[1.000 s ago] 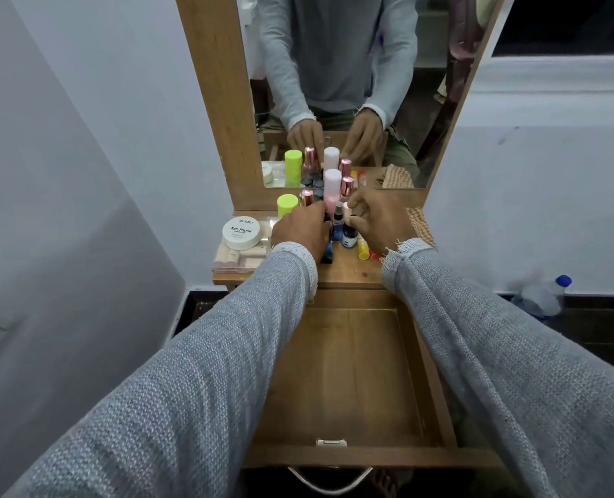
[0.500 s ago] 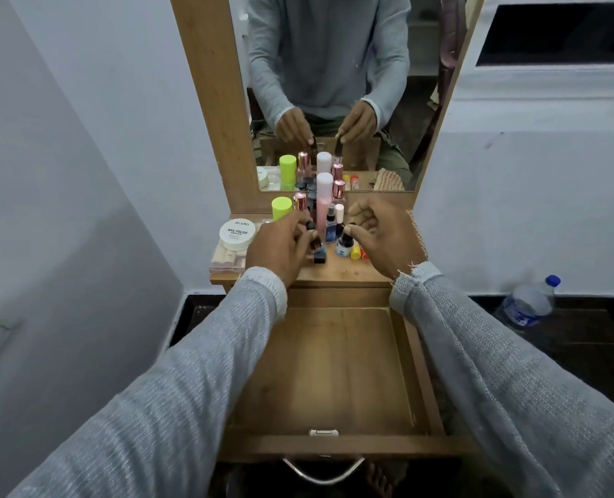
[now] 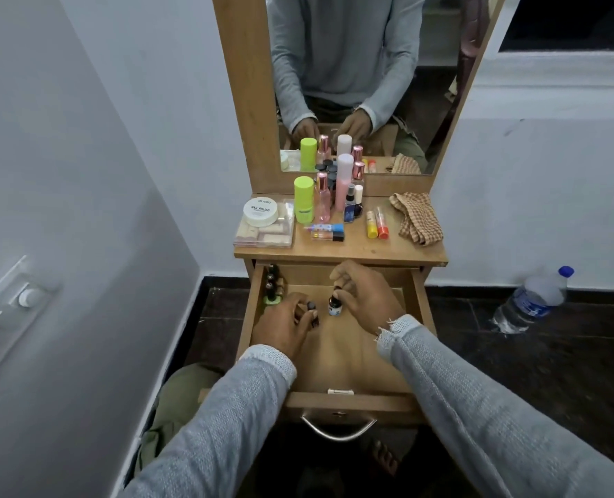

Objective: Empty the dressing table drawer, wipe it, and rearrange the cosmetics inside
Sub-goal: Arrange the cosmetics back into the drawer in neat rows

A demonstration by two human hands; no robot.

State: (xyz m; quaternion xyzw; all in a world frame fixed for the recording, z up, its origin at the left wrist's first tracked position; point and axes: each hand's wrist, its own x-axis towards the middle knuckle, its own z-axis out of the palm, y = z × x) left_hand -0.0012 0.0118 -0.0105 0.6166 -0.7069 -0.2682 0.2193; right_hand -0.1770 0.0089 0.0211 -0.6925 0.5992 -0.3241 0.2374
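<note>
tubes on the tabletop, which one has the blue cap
The tube with the blue cap lies on its side, farther back of the two middle tubes; the tube just in front has a black cap.

Plastic water bottle [image 3: 530, 303], blue cap, lying tilted on dark floor [image 3: 549, 372], right of frame. Wall switch plate [image 3: 7, 314] with round knob, left edge. Mirror [image 3: 352, 77] in wooden frame, top centre. White walls [image 3: 82, 138] either side.
</note>
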